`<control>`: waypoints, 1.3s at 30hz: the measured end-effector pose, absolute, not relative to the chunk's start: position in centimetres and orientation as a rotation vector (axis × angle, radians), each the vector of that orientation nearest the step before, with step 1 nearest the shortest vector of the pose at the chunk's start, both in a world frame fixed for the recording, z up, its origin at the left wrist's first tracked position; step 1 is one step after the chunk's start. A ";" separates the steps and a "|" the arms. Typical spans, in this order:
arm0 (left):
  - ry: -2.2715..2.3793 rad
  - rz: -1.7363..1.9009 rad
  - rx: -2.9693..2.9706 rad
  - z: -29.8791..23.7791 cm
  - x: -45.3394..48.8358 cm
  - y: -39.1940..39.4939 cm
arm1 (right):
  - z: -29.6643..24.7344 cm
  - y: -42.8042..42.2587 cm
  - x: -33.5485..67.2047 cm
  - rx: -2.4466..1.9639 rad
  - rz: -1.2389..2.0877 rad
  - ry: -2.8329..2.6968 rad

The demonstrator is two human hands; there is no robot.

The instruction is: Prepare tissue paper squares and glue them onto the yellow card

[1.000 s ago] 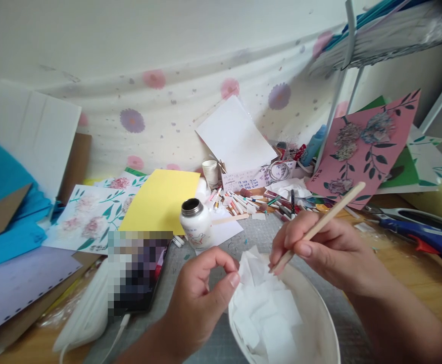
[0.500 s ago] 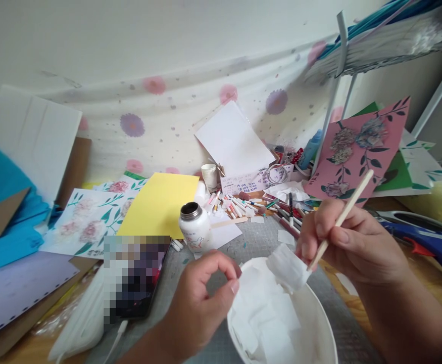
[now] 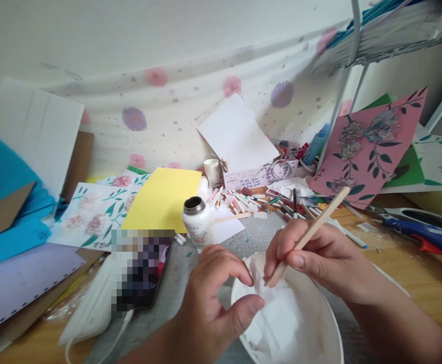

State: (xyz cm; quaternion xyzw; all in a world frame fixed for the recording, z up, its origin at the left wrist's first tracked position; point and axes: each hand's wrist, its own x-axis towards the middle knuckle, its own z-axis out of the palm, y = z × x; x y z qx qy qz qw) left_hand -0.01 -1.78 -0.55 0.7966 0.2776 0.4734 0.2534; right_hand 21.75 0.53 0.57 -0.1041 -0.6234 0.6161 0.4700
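Observation:
A slim wooden stick [image 3: 321,222] slants in my right hand [image 3: 315,258], pinched between thumb and fingers. Its lower end points down into a white bowl [image 3: 334,323] holding pale paper pieces [image 3: 281,316]. One strip of thin white paper [image 3: 257,273] stands up by the stick's tip; whether my right fingers still grip it I cannot tell. My left hand [image 3: 215,298] hovers over the bowl's left side, thumb and fingers apart, its fingertips close to that strip.
Behind the bowl stands a white bottle [image 3: 198,227] without a lid. Left of it lie a phone [image 3: 145,273] with a white cable and a yellow sheet [image 3: 163,194]. Several markers [image 3: 239,202] are scattered behind; a blue glue gun [image 3: 413,232] lies right.
My right hand has moved left and over the bowl with the stick and the paper strip. My left hand has spread its thumb and fingers and shifted slightly right.

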 end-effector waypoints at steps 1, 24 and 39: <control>0.765 1.273 2.155 -0.5 0.1 -1.8 | 0.6 0.4 21.5 -0.256 1.514 -1.528; 0.854 1.269 2.080 -0.3 0.0 -1.5 | 0.8 1.9 23.6 -0.246 1.413 -1.372; 0.712 1.358 2.126 -0.4 0.0 -2.0 | 0.4 0.8 21.9 -0.276 1.522 -1.461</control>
